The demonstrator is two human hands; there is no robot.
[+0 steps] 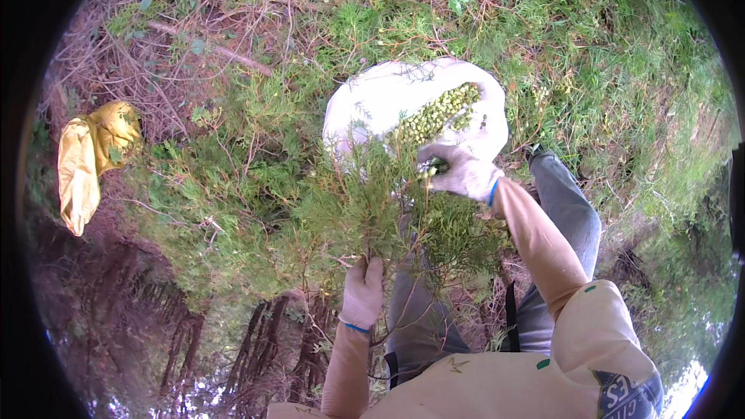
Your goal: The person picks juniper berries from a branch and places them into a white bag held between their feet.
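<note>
My left hand (362, 294), in a white knit glove with a blue cuff edge, pinches the stem of a leafy conifer branch (372, 203). The branch fans out ahead of the hand, with flat, scale-like green foliage. Beyond it lies a white bag (364, 107), its mouth spread wide, holding a heap of small pale-green cones (436, 116). Over the bag's near rim, my right hand (463, 171), gloved the same way, curls around a few green cones (432, 171) beside the foliage. Leaves hide part of the fingertips and the bag's near edge.
A yellow cloth or sack (96, 154) hangs or lies over growth at the far left. Dry tangled twigs (169, 64) cover the ground at upper left. Green conifer foliage (582, 52) spreads at right. My legs in grey trousers (564, 203) stand behind the branch. Tree trunks (256, 343) show at lower left.
</note>
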